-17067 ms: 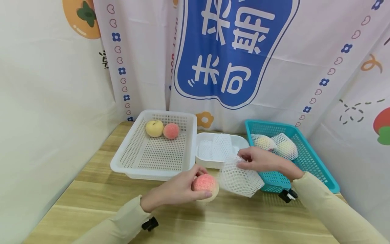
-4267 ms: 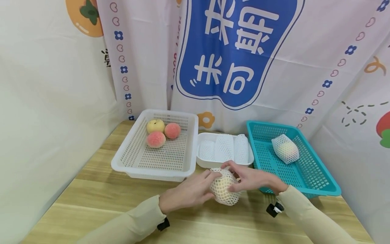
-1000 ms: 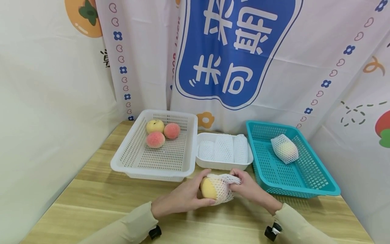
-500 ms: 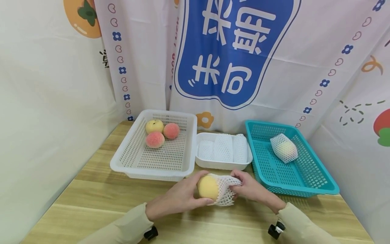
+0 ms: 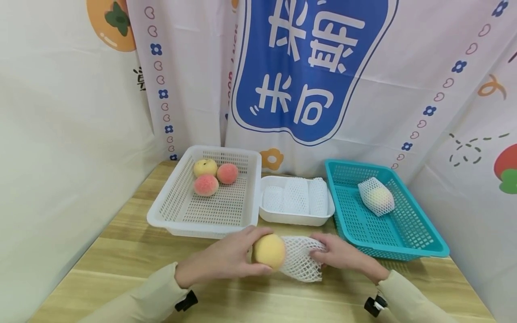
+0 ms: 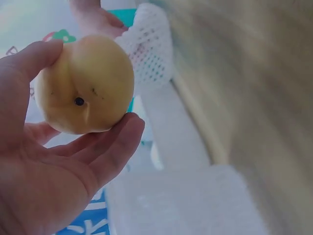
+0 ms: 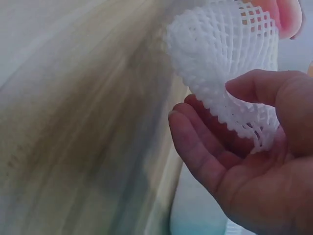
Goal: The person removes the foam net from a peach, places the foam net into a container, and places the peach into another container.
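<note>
My left hand [image 5: 224,260] grips a yellow peach [image 5: 269,251] between thumb and fingers, above the front of the table. In the left wrist view the bare peach [image 6: 93,78] shows a small dark spot at its end. To its right, my right hand [image 5: 343,254] pinches a white foam fruit net [image 5: 303,259]. The right wrist view has the thumb on top of the net [image 7: 220,54] and the curled fingers beneath it. The net hangs loose, its left end close beside the peach.
A white basket [image 5: 161,215] at the left holds three peaches [image 5: 206,185]. Beside it a small white tray [image 5: 292,219] bears several foam nets [image 5: 296,196]. At the right stands a teal basket [image 5: 428,233] with one netted peach [image 5: 377,197]. A printed curtain [image 5: 194,89] hangs behind.
Over the last second the peach has come out of the net as my hands moved apart. Since the oldest frame, the white basket has gained a peach, the tray a net; the teal basket has lost one netted peach.
</note>
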The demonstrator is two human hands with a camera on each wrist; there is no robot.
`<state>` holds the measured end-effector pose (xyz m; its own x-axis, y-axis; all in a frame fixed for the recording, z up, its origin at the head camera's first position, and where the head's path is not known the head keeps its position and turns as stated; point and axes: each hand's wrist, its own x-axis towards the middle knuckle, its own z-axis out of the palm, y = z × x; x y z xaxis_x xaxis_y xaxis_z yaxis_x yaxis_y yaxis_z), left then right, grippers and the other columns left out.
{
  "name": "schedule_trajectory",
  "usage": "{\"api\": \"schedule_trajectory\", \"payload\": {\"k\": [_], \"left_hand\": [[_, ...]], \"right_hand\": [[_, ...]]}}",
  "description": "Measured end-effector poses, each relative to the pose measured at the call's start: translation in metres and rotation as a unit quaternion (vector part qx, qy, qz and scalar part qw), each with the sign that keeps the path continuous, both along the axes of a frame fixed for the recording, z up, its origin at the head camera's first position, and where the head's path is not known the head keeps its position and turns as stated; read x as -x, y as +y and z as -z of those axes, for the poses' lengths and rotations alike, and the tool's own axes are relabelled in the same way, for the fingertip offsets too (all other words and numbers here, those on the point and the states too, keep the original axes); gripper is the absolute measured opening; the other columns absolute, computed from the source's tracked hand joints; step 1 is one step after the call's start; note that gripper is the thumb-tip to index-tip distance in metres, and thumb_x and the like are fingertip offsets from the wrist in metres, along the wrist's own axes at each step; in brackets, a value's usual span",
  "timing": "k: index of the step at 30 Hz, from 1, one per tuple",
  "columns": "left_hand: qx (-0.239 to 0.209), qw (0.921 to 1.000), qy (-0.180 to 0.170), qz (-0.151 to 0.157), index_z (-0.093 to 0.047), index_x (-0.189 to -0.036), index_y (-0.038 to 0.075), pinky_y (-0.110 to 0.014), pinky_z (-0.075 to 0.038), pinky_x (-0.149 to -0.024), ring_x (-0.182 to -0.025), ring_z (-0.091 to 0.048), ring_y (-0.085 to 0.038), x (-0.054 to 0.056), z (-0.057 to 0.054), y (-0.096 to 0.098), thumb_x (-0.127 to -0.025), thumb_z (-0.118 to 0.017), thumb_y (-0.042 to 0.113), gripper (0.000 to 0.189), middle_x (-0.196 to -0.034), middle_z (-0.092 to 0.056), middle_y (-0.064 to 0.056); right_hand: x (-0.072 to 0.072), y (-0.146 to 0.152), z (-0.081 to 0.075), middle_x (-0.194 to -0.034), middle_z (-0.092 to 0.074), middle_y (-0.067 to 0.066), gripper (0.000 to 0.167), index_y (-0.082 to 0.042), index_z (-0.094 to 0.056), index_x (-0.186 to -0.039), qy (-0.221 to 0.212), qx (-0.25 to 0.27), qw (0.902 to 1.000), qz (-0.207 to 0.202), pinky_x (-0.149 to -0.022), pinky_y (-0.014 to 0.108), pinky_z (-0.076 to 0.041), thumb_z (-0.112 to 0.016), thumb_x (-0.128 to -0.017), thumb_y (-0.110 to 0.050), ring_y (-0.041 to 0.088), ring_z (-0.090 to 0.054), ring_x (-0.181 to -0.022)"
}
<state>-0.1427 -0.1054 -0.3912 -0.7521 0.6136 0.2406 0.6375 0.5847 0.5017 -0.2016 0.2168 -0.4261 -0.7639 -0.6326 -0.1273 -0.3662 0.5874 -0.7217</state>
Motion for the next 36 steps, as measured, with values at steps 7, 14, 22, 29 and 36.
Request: {"api": "schedule_trajectory", "payload": {"k": [7, 14, 22, 29, 36], "left_hand": [[0.001, 0.9999, 0.015, 0.004, -0.042, -0.144, 0.02, -0.027, -0.054, -0.085, -0.105, -0.06, -0.009, 0.007, -0.024, -0.01, -0.082, -0.074, 0.049, 0.075, -0.125, -0.059, 0.0], [-0.006, 0.9978, 0.063, 0.022, -0.043, -0.14, 0.009, -0.031, -0.054, -0.089, -0.108, -0.059, -0.011, 0.015, -0.043, -0.018, -0.081, -0.079, 0.041, 0.077, -0.127, -0.058, -0.004], [-0.016, 0.9975, 0.059, -0.035, -0.048, -0.137, 0.014, -0.031, -0.053, -0.086, -0.102, -0.058, -0.013, 0.029, -0.062, -0.027, -0.079, -0.081, 0.041, 0.072, -0.125, -0.058, -0.006], [-0.016, 0.9961, 0.053, -0.068, -0.048, -0.138, 0.017, -0.028, -0.05, -0.074, -0.091, -0.055, -0.016, 0.035, -0.068, -0.033, -0.078, -0.081, 0.04, 0.073, -0.118, -0.056, -0.008], [-0.01, 0.9947, 0.071, -0.074, -0.051, -0.136, 0.017, -0.032, -0.053, -0.074, -0.091, -0.057, -0.018, 0.047, -0.069, -0.045, -0.078, -0.081, 0.041, 0.069, -0.12, -0.054, -0.012]], "right_hand": [[-0.005, 0.003, -0.02, -0.095, -0.065, 0.002, 0.017, -0.016, -0.06, -0.113, 0.019, 0.008, 0.9998, -0.005, -0.064, 0.035, -0.058, -0.056, -0.1, -0.027, 0.008, -0.064, -0.075], [-0.004, 0.0, -0.04, -0.091, -0.064, 0.005, 0.021, -0.011, -0.062, -0.116, 0.017, 0.023, 0.9995, -0.01, -0.059, 0.036, -0.059, -0.056, -0.1, -0.025, 0.008, -0.065, -0.073], [0.018, -0.007, -0.083, -0.067, -0.045, -0.008, 0.014, -0.016, -0.055, -0.088, 0.171, -0.014, 0.9846, 0.03, -0.06, 0.024, -0.045, -0.06, -0.097, -0.024, 0.004, -0.051, -0.06], [0.047, -0.025, -0.104, -0.066, -0.051, -0.002, 0.018, -0.013, -0.05, -0.086, 0.189, -0.038, 0.9805, 0.04, -0.06, 0.028, -0.049, -0.057, -0.099, -0.023, 0.014, -0.064, -0.06], [0.078, -0.039, -0.11, -0.074, -0.062, 0.004, 0.013, -0.012, -0.057, -0.092, 0.195, -0.065, 0.9764, 0.067, -0.059, 0.031, -0.05, -0.058, -0.097, -0.024, 0.019, -0.064, -0.059]]}}
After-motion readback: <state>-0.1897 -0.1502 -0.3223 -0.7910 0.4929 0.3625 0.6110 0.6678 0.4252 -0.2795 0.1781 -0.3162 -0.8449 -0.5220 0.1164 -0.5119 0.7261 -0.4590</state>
